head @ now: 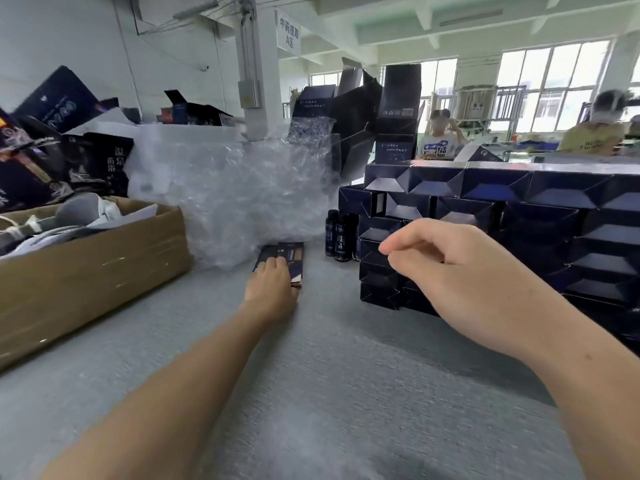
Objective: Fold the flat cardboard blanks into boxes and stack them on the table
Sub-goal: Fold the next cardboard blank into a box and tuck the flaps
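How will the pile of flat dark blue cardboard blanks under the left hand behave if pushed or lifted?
The pile of flat dark blue cardboard blanks looks unbound with uneven edges, so pushed sheets will probably slide apart. Each blank looks thin, so one is likely light and bends easily when lifted. The left hand resting on top should steady the pile.

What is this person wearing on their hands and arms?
Nothing that shows. The left hand and right hand are bare, with no gloves, watch or wristband visible. No sleeves appear either, right down to the picture's edge.
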